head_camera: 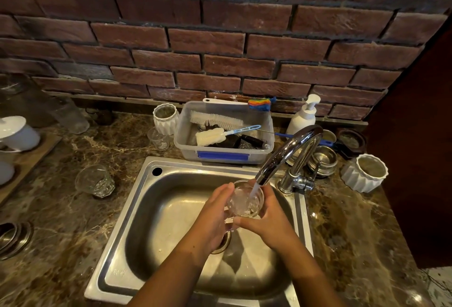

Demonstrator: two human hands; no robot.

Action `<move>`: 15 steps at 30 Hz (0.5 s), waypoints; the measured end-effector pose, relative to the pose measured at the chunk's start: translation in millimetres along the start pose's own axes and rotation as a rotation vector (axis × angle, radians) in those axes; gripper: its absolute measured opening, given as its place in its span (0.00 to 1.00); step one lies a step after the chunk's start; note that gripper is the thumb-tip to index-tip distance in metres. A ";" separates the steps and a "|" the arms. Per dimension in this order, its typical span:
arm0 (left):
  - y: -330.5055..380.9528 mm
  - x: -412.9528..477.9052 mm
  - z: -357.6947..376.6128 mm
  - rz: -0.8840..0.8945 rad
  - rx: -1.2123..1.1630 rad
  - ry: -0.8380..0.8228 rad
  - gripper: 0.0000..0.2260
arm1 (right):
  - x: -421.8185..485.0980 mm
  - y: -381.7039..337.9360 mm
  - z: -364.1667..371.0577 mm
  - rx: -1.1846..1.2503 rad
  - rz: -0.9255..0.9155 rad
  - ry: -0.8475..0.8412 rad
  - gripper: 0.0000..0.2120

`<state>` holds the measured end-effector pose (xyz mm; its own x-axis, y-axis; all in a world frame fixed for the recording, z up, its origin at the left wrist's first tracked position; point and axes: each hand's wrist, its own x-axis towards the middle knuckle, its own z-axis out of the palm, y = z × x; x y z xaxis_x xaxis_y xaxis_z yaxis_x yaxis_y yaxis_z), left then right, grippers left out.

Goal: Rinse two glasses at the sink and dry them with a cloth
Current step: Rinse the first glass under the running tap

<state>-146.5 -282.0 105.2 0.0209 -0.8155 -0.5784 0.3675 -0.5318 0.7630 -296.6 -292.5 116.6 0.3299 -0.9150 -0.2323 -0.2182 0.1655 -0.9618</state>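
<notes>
Near the back right corner of the sink (132,209), left hand (215,211) and right hand (267,220) both grip a glass (245,201) under the running tap (281,155); wet, it could slip and chip on steel.

We see the first glass (245,200), clear and mouth up, held over the basin of the steel sink (156,211) between our left grip (215,211) and right grip (269,218). A stream of water (253,190) falls straight into it. The second glass (95,180), clear and faceted, stands upright on the marbled counter (61,221), left of the sink and well apart from the first.
</notes>
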 end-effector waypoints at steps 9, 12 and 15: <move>-2.4 -1.0 -0.3 0.001 -0.022 0.013 0.19 | 0.0 -1.0 3.2 0.001 0.007 -0.052 0.37; -2.9 -1.3 -2.3 0.006 -0.025 -0.006 0.19 | -1.3 2.4 3.5 0.002 0.001 -0.036 0.37; -5.0 -1.9 -4.6 0.028 -0.008 -0.023 0.23 | -2.1 6.1 1.6 0.045 0.003 -0.006 0.39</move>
<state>-144.1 -276.8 101.1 0.0098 -0.8350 -0.5502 0.3747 -0.5071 0.7762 -297.2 -289.0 111.0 0.3352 -0.9121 -0.2362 -0.1775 0.1850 -0.9666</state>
